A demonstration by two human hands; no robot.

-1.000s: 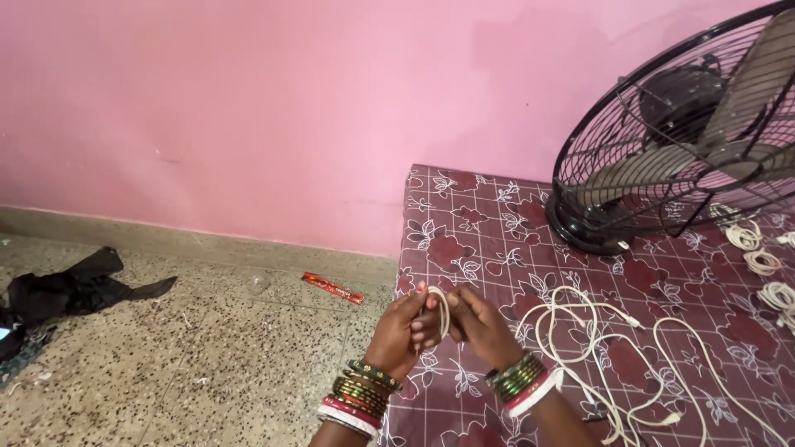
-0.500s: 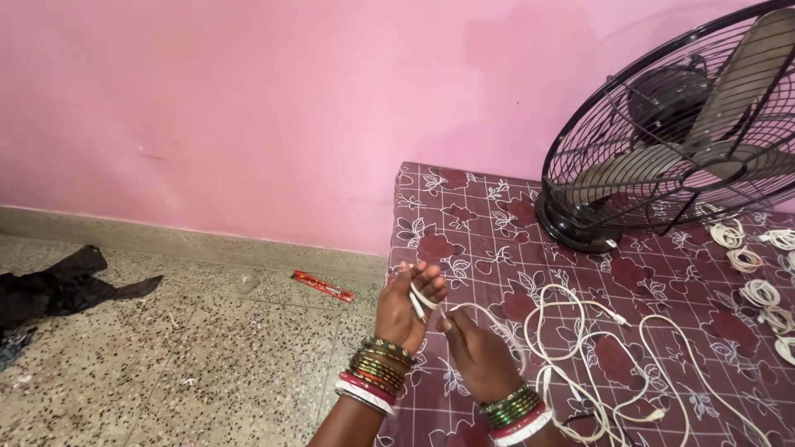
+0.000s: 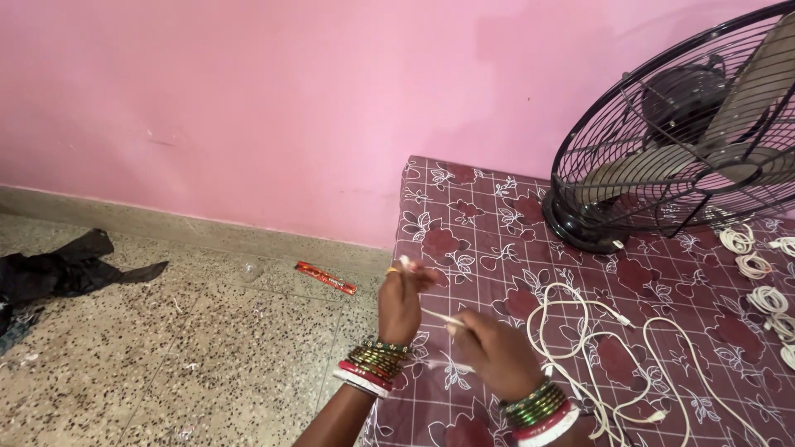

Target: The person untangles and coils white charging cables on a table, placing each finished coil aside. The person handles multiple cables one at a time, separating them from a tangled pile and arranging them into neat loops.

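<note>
- Left hand grips a small coil of white cable at its raised fingertips.
- Right hand, just beside it, pinches the cable's taut run.
- Judged step: winding; another wrap calls for steady tension.
- Loose cable lies right of both hands.

The left hand and right hand pull a white cord tight above the flowery bed.

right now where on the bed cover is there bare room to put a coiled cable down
Free: the flowered cover between the wall-side edge, the fan base and the hands. Crowded: loose white cables right of the right hand, and coiled cables by the right edge.
</note>
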